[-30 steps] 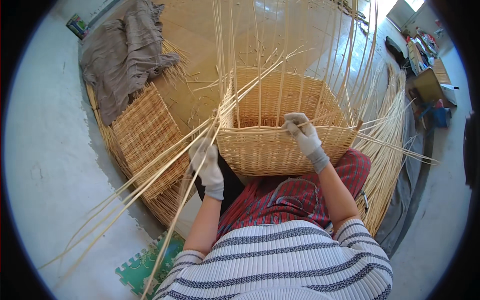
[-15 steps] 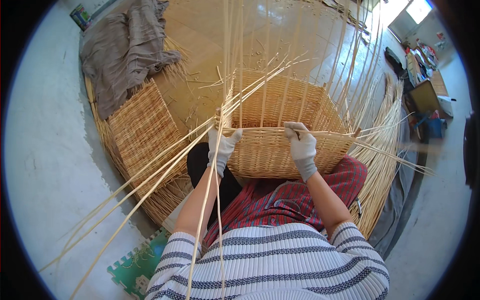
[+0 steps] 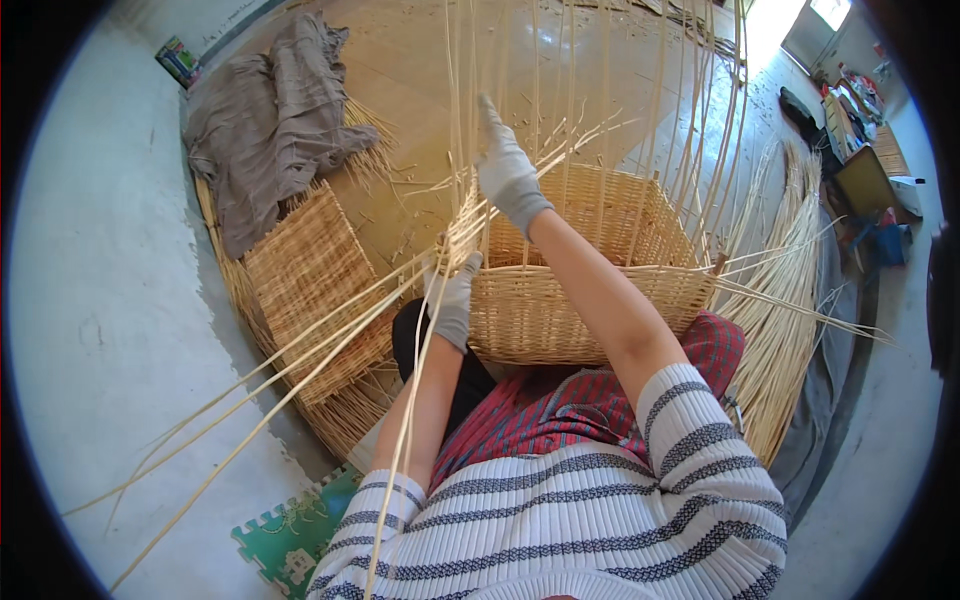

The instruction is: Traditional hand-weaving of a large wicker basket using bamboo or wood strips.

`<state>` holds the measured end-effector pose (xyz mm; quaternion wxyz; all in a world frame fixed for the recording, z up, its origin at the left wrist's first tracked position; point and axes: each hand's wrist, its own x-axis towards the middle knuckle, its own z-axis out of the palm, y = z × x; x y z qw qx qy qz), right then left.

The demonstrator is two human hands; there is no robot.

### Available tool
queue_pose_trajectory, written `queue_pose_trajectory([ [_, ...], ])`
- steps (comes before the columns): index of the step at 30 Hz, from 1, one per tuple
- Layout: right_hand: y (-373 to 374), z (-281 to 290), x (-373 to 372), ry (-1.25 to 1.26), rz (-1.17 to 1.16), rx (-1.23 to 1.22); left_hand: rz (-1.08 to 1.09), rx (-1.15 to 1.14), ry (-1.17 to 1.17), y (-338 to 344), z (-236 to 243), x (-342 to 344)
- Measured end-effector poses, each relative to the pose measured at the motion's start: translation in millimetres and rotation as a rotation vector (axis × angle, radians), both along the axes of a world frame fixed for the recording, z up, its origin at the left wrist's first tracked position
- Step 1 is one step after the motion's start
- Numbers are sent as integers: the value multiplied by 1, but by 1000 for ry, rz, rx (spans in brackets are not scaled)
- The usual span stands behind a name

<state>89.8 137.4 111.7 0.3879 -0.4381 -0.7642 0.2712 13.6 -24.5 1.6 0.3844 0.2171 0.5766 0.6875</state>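
Observation:
A rectangular wicker basket (image 3: 560, 315) rests against my lap, with tall upright stakes (image 3: 570, 120) rising from its walls. My left hand (image 3: 453, 300), in a pale grey glove, is closed at the basket's near left corner, thumb on the rim and fingers partly hidden by canes. Long pale canes (image 3: 330, 335) fan out from that corner toward the lower left. My right hand (image 3: 507, 170), gloved too, is raised above the left end of the basket beside the upright stakes. Its fingers stretch upward and away; I see nothing held in it.
A flat woven panel (image 3: 315, 290) lies at left, partly under a grey-brown cloth (image 3: 280, 120). At right is a large bundle of loose canes (image 3: 775, 360). A green foam mat (image 3: 295, 535) lies lower left by the white wall (image 3: 110, 280). Cane scraps dot the floor.
My right hand has left the near rim and moved up and left to the stakes, its fingers now stretched. My left hand stays at the corner. The view has shifted slightly.

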Motion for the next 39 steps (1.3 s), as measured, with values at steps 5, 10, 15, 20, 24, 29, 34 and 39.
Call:
queue_pose_trajectory([
  [5, -97, -18, 116, 601, -36, -355, -55, -153, 13, 1, 0, -15],
  [10, -195, -87, 133, 31, 5, -327, -66, -314, 169, 4, -26, -32],
  [15, -142, -70, 46, -768, 172, 442, -50, 11, -97, 9, -51, -35],
  [20, -139, -100, 43, -719, 134, 499, -118, -121, 87, 9, -74, -43],
  [24, -136, -82, 32, -771, 161, 278, -162, -215, 126, 14, -77, -47],
  [29, -152, -88, 58, -556, 97, 520, 145, 167, 11, -17, -77, -24],
  [34, -174, -109, 174, 467, -187, -746, -160, 226, 615, -36, 14, 50],
  [39, -139, -102, 223, 1001, -191, -585, -811, -382, 301, 24, 41, 26],
])
